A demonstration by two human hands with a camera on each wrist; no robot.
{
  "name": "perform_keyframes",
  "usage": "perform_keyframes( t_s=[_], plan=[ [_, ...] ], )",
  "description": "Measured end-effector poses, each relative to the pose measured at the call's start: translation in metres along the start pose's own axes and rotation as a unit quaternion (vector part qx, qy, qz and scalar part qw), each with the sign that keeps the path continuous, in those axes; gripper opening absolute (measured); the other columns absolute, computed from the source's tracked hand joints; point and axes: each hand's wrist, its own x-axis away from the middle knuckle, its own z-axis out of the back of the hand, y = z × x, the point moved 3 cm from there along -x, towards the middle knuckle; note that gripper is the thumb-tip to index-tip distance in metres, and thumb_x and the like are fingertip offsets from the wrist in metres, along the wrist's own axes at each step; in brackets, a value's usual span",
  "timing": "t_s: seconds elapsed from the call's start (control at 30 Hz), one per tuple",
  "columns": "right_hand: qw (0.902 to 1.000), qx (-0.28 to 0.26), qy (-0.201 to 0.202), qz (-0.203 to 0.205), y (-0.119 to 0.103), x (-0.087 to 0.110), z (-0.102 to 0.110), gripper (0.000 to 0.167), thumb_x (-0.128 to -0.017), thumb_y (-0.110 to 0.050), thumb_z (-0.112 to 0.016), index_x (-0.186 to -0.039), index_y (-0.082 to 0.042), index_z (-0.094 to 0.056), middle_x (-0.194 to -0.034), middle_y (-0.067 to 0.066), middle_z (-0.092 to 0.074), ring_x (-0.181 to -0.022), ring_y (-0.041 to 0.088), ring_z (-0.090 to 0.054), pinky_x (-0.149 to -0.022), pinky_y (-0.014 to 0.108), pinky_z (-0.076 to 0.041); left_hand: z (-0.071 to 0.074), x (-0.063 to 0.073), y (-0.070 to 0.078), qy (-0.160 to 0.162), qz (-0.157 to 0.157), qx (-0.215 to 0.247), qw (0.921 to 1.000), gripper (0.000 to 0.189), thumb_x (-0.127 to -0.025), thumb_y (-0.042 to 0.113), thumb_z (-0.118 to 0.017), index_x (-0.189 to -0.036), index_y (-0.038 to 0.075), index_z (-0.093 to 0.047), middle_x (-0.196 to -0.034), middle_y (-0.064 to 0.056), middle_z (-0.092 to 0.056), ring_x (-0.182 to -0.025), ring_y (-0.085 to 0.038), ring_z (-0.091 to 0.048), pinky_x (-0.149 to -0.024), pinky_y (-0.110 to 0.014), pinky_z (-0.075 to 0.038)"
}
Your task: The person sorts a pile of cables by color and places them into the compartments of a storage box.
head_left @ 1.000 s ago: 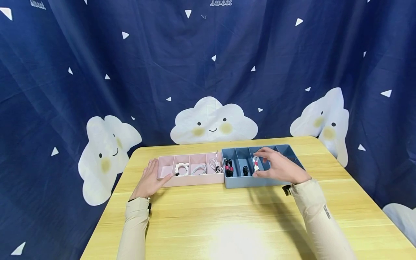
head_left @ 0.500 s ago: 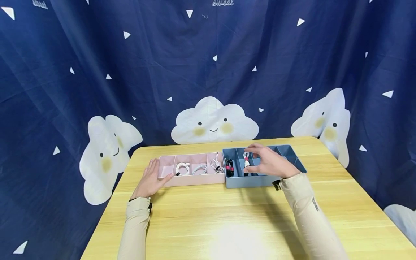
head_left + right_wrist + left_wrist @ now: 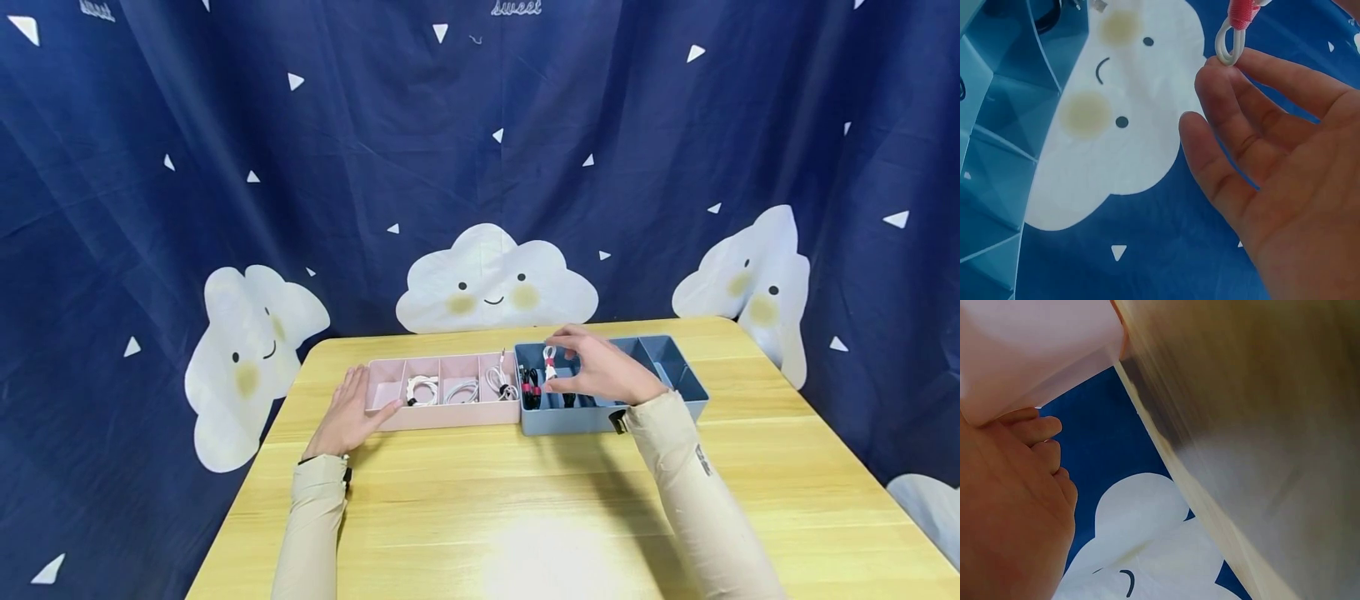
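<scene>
In the head view my right hand (image 3: pixel 609 368) pinches a white cable (image 3: pixel 550 358), coiled and bound with a red tie, over the left part of the blue divided box (image 3: pixel 577 423). In the right wrist view a loop of the white cable (image 3: pixel 1230 53) meets the fingertips. My left hand (image 3: pixel 345 418) rests at the left end of the pink divided box (image 3: pixel 457 415), its thumb over the front wall and its fingers along the side. In the left wrist view the left hand (image 3: pixel 1016 494) touches the pink wall (image 3: pixel 1035 356).
Black cables with red ties (image 3: pixel 530 389) lie in the blue box's leftmost compartment, and a black coil (image 3: pixel 568 401) sits beside them. The pink box holds white coiled cables (image 3: pixel 422 389) in separate compartments. Both boxes stand side by side on a wooden table (image 3: pixel 465 492), before a dark blue curtain (image 3: pixel 450 125).
My right hand has moved left along the blue box with the white cable, from its middle compartments to near the leftmost one. The left hand has stayed at the pink box.
</scene>
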Motion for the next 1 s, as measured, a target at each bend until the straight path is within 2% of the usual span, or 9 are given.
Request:
perform_keyframes(
  t_s=[0.13,0.33,0.43,0.63,1.0],
  plan=[
    [1.0000,0.002,0.001,0.000,-0.005,-0.006,-0.003,0.074,-0.083,-0.045,-0.085,-0.143,-0.009,-0.061,-0.141,0.006,-0.058,-0.104,0.019,-0.064,-0.089,0.041,-0.058,0.000,0.001,0.000,0.000,0.001,0.000,1.0000,0.116,-0.094,0.076,-0.050,-0.163,-0.006,-0.008,-0.174,-0.024,-0.005,-0.163,-0.042,-0.001,-0.131,-0.063,-0.006],
    [0.9999,-0.004,-0.008,0.011,-0.015,-0.018,-0.008,0.074,-0.084,-0.042,-0.084,-0.144,-0.008,-0.060,-0.142,0.007,-0.057,-0.111,0.028,-0.065,-0.093,0.043,-0.057,0.000,0.001,0.000,0.000,0.003,-0.003,1.0000,0.115,-0.094,0.077,-0.049,-0.163,-0.006,-0.008,-0.173,-0.025,-0.006,-0.163,-0.042,-0.001,-0.131,-0.063,-0.008],
    [0.9998,-0.002,-0.010,0.019,-0.020,-0.024,-0.011,0.075,-0.084,-0.044,-0.085,-0.144,-0.007,-0.060,-0.138,0.007,-0.058,-0.110,0.028,-0.064,-0.091,0.041,-0.057,0.001,0.001,0.002,0.002,0.001,0.000,1.0000,0.115,-0.094,0.076,-0.050,-0.163,-0.007,-0.009,-0.173,-0.025,-0.007,-0.162,-0.042,-0.002,-0.131,-0.063,-0.007],
    [0.9993,0.000,-0.014,0.035,-0.029,-0.034,-0.020,0.072,-0.084,-0.042,-0.085,-0.141,-0.006,-0.062,-0.133,0.007,-0.060,-0.102,0.020,-0.059,-0.085,0.035,-0.053,0.002,0.001,0.003,0.003,0.001,-0.004,1.0000,0.115,-0.095,0.076,-0.049,-0.163,-0.007,-0.009,-0.173,-0.025,-0.007,-0.162,-0.043,-0.003,-0.131,-0.062,-0.007],
    [0.9981,-0.001,-0.024,0.056,-0.044,-0.054,-0.037,0.071,-0.084,-0.039,-0.085,-0.141,-0.005,-0.062,-0.134,0.005,-0.060,-0.102,0.019,-0.063,-0.091,0.037,-0.056,0.002,0.003,0.004,0.004,0.001,-0.007,1.0000,0.115,-0.095,0.076,-0.049,-0.163,-0.007,-0.009,-0.173,-0.025,-0.006,-0.162,-0.043,-0.003,-0.131,-0.062,-0.008]
  ],
)
